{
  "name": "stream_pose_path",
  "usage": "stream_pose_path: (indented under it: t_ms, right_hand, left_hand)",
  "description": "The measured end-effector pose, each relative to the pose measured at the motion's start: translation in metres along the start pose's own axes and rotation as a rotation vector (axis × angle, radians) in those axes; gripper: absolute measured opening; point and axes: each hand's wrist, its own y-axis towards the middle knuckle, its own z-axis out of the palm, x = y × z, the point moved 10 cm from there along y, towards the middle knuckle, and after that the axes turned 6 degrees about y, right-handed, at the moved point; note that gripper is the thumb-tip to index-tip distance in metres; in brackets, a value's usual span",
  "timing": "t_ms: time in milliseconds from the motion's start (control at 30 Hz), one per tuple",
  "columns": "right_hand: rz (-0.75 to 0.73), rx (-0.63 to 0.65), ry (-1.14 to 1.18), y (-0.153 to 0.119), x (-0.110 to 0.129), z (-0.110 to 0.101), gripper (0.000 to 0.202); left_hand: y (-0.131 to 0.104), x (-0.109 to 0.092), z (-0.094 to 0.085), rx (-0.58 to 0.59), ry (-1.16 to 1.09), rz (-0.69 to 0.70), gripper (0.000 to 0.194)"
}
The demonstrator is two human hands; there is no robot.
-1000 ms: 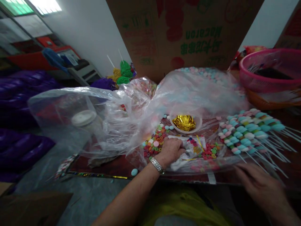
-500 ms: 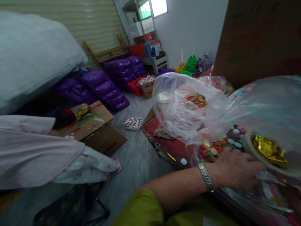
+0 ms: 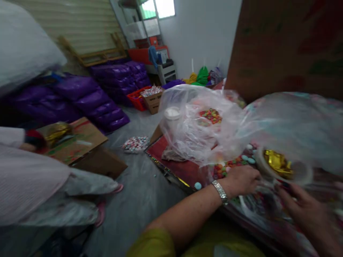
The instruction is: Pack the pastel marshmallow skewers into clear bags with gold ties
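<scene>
My left hand (image 3: pixel 242 181), with a metal watch on its wrist, has its fingers curled together just left of a round tub (image 3: pixel 308 175) that holds gold wrappers (image 3: pixel 278 163). Whatever its fingertips pinch is too small to make out. At the lower right, my right hand (image 3: pixel 305 208) is blurred and closed around something dark and red that I cannot make out, near the tub's front rim. Clear plastic packaging (image 3: pixel 264 203) lies between and below the hands. Colourful ring-shaped pieces (image 3: pixel 221 170) are in a clear bag beside my left wrist.
A large clear bag (image 3: pixel 184 132) and a white-lidded jar (image 3: pixel 172 114) stand on the red tabletop (image 3: pixel 179 169). A person (image 3: pixel 40 182) is at the left by a cardboard box (image 3: pixel 80 139). Purple sacks (image 3: pixel 88 96) are stacked behind.
The view has shifted, so the scene sits further left. My left hand has drawn its spread fingers together, and my right hand has come into fuller view in front of the tub.
</scene>
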Motion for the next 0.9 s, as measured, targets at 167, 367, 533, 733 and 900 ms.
stream_pose_path:
  t_ms: [167, 367, 533, 733, 900]
  right_hand:
    - [-0.145, -0.062, -0.09, 0.02, 0.016, -0.012, 0.039]
    - [-0.115, 0.106, 0.151, 0.016, 0.027, -0.021, 0.019]
    - [-0.034, 0.048, 0.297, 0.004, 0.031, -0.017, 0.024]
    - [0.014, 0.075, 0.39, -0.013, 0.035, -0.019, 0.021]
    - [-0.006, 0.071, 0.35, -0.017, 0.039, -0.033, 0.017]
  left_hand:
    - [0.01, 0.004, -0.002, -0.057, 0.017, 0.063, 0.014]
    - [0.015, -0.028, -0.016, 0.076, 0.036, 0.277, 0.016]
    - [0.011, -0.038, -0.041, -0.049, 0.053, 0.153, 0.025]
    - [0.001, -0.036, -0.007, 0.077, -0.339, 0.022, 0.015]
    - [-0.001, -0.048, 0.01, 0.191, -0.351, 0.118, 0.014]
